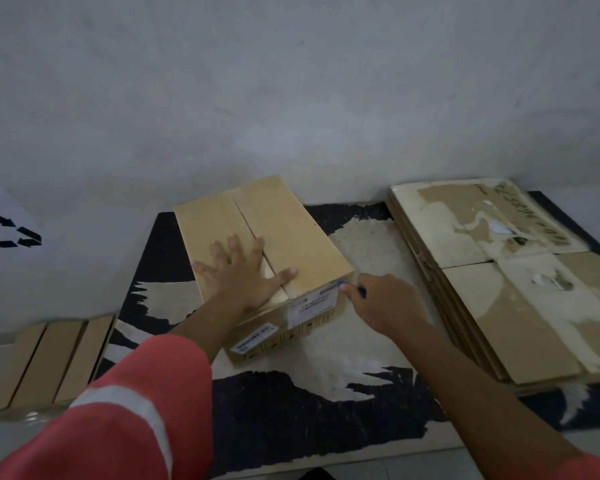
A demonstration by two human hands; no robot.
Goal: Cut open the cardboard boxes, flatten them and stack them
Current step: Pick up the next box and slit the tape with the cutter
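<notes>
The left hand presses flat with spread fingers on the cardboard box. The right hand grips a blue cutter at the box's near right corner.

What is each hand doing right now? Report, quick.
Left hand: open, pressed flat on the cardboard box.
Right hand: closed on a small blue tool at the box's top edge.

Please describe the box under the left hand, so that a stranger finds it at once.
On the worn black mat, look in the middle, between the flattened stack at right and the boxes at left. This box alone bears white labels on its near side, with the left hand flat on top and the right hand holding a blue cutter at its corner.
</notes>
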